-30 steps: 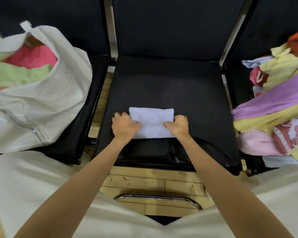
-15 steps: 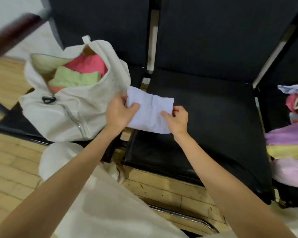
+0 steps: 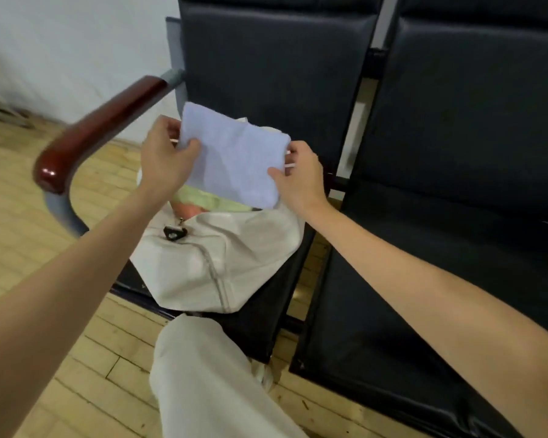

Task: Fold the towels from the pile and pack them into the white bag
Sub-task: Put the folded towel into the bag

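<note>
While held over white bag (image 3: 222, 263) | folded pale-lavender towel (image 3: 234, 159) | left hand (image 3: 166, 159), right hand (image 3: 301, 178) pinch its ends

towel (image 3: 234, 159) above bag (image 3: 222, 257), bag on chair (image 3: 260, 314)

The towel (image 3: 234, 159), pale lavender and folded into a flat rectangle, is held in the air tilted, directly above the open mouth of the bag (image 3: 222, 263). The white bag slumps on the left black seat, zip running down its near side; green and pink towels (image 3: 203, 202) lie inside.
</note>
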Tool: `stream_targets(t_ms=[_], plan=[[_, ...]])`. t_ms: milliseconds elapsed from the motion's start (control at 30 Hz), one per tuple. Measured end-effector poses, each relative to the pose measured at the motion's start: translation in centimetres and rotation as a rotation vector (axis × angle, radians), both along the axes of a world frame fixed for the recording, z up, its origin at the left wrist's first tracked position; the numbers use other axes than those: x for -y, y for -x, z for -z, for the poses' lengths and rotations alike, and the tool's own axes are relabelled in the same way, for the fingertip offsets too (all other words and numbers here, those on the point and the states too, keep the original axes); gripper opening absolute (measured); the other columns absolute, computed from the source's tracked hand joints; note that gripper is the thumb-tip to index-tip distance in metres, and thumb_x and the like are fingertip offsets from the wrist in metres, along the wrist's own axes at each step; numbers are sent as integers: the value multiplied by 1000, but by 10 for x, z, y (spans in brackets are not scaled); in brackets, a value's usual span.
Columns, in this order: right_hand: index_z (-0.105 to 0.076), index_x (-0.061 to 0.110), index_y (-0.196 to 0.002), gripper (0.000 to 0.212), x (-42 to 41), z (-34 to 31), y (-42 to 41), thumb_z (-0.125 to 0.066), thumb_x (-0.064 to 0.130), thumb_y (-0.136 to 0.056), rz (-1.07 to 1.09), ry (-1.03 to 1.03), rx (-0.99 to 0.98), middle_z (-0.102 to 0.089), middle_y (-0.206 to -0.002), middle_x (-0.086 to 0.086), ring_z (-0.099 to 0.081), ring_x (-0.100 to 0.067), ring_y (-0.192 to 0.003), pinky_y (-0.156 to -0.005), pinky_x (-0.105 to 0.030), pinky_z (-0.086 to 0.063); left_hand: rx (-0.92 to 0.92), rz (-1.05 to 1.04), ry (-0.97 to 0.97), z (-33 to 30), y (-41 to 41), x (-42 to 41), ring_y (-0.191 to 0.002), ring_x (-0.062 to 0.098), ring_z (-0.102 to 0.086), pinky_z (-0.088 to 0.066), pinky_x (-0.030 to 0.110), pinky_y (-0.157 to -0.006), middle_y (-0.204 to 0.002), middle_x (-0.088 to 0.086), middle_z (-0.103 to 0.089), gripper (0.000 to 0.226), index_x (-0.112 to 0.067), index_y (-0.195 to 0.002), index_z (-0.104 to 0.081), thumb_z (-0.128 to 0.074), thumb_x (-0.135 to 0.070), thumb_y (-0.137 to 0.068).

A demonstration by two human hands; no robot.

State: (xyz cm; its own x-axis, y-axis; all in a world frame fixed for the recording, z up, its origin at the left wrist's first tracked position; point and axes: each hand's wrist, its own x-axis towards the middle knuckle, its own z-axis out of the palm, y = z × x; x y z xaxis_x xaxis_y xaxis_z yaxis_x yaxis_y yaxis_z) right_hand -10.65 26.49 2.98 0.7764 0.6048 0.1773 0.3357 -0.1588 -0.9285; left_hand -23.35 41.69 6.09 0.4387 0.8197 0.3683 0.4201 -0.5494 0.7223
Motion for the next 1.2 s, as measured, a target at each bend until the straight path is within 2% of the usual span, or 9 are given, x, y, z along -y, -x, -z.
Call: stream_targets(t_ms=[200,333,433,667,767,867,1000,1100,1200], plan=[[-35,3,-124,46,-66,10,-8,-55,-1,-82,-91,259,96,-51,-106,-11,-55,-27,-96,-71,-34,-44,-124,25,33,22,-4,-57,-96,26,-58,-48,39,-82,-106,8,-61,30,-2,-111,-54,-62,-18,-87],[-30,7,-135,62,-86,34,-9,-63,10,-83,-84,553,71,-50,-128,-13,-53,-30,-113,-88,-39,-48,-302,27,74,55,-10,-76,-99,33,-59,-42,34,-78,-110,15,-65,32,0,-114,-58,-61,-17,-88],[-32,4,-132,57,-91,53,-6,-62,6,-83,-99,620,154,-50,-125,-14,-51,-31,-116,-96,-42,-45,-340,11,96,74,-12,-78,-101,33,-57,-40,34,-82,-110,16,-63,30,-1,-117,-56,-57,-17,-91],[-31,8,-137,64,-82,50,-10,-68,17,-85,-234,722,445,-40,-132,-19,-44,-35,-120,-95,-42,-42,-573,-1,-33,87,-21,-73,-114,41,-51,-40,44,-96,-124,28,-54,44,5,-128,-46,-58,-12,-89],[-38,8,-133,50,-58,43,-16,-59,13,-87,-220,634,591,-40,-131,-17,-40,-33,-122,-99,-36,-36,-591,0,-130,82,-27,-48,-118,42,-45,-39,47,-96,-130,26,-49,52,2,-134,-42,-59,-14,-87],[-31,8,-140,54,-20,35,-25,-53,15,-91,-176,641,644,-28,-145,-18,-16,-36,-141,-113,-39,-20,-576,127,-186,76,-37,-14,-119,43,-46,-36,47,-97,-132,27,-50,54,4,-134,-45,-61,-14,-86],[-14,7,-149,68,46,25,-41,-52,20,-94,-116,765,542,-11,-154,-21,-1,-35,-146,-117,-44,-10,-596,312,-210,67,-60,46,-113,44,-49,-41,50,-93,-123,24,-53,49,2,-126,-52,-48,-30,-89],[-10,8,-150,74,109,26,-62,-54,24,-93,-35,859,497,-8,-155,-22,-1,-35,-145,-117,-45,-11,-582,401,-197,55,-84,103,-127,38,-42,-36,45,-104,-141,19,-43,55,-3,-140,-40,-54,-23,-91],[-8,8,-151,77,181,29,-84,-56,26,-93,61,939,413,-6,-156,-22,0,-36,-146,-117,-45,-12,-552,498,-241,51,-111,157,-128,34,-42,-36,43,-106,-141,17,-44,56,-4,-142,-39,-56,-23,-91]])
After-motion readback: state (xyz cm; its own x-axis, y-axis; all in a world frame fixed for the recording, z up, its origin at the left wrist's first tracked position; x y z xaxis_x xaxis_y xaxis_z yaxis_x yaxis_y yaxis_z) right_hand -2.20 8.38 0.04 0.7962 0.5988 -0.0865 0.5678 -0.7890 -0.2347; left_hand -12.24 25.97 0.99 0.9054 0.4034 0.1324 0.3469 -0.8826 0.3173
